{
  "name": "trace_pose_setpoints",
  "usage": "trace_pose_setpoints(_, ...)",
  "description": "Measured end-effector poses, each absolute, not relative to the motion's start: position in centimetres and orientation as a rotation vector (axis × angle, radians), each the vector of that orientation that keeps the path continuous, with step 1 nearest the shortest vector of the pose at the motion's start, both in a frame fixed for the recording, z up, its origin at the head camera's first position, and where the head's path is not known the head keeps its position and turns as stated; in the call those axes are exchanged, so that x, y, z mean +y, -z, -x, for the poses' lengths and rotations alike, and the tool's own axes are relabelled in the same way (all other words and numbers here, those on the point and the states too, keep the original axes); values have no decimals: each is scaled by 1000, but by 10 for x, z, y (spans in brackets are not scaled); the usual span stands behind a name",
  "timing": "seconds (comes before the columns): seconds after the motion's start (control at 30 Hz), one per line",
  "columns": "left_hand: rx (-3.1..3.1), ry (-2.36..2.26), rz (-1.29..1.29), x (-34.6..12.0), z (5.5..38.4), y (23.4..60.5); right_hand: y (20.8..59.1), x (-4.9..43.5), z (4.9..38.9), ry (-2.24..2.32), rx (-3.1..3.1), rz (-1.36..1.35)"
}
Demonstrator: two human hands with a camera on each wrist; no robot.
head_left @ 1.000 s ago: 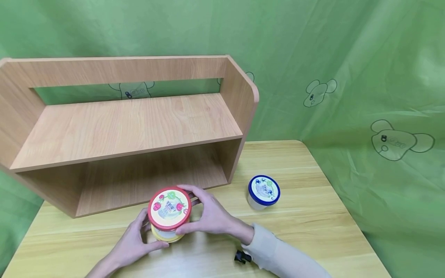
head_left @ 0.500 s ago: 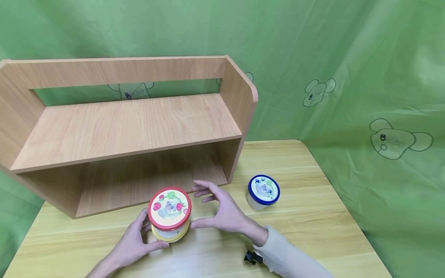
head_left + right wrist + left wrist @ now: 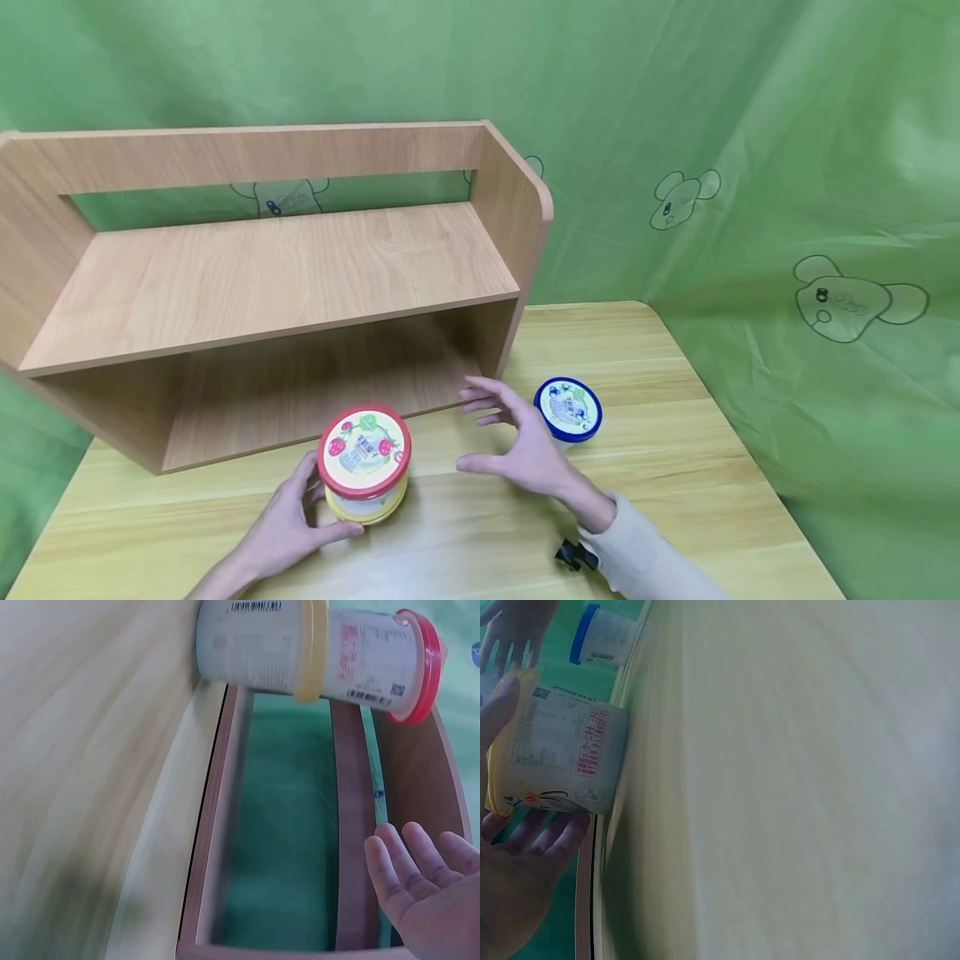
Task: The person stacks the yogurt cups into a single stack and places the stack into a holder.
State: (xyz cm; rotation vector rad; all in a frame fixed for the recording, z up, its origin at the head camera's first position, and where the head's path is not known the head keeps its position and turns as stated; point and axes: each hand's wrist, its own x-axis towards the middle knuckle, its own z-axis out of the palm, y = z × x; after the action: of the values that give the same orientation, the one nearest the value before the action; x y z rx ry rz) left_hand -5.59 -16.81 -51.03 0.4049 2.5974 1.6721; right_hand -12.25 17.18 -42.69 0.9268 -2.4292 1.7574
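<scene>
Work appears part done: red-lidded tub (image 3: 364,450) sits atop yellow-lidded tub (image 3: 562,746) nearer the left edge of the surface (image 3: 690,467), left hand (image 3: 281,523) gripping the lower; right hand (image 3: 531,450) spread, holding nothing; blue-lidded tub (image 3: 567,408) unstacked, nearer the right edge.

In the head view's lower left, the red-lidded tub (image 3: 365,450) and the yellow-lidded tub (image 3: 366,507) look like smooth plastic, their coloured rims mildly glossy, their pale printed walls closer to satin. The blue-lidded tub (image 3: 568,409), right of centre, has the same smooth plastic look. The shelf unit (image 3: 277,279) at upper left shows a matt, pinkish wood-grain surface; the table (image 3: 645,492) beneath has yellower wood grain, smooth with a soft shine at bottom centre. The green backdrop (image 3: 592,92) is creased sheeting with a faint sheen, cloth or plastic unclear. At lower right, the pale sleeve (image 3: 648,554) is matt cloth.
</scene>
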Motion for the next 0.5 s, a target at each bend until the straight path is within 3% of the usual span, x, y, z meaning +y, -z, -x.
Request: trace_pose_setpoints(0.5, 2606, -1652, -391, -167, 55, 511, 424, 222, 124, -1596, -2401, -748)
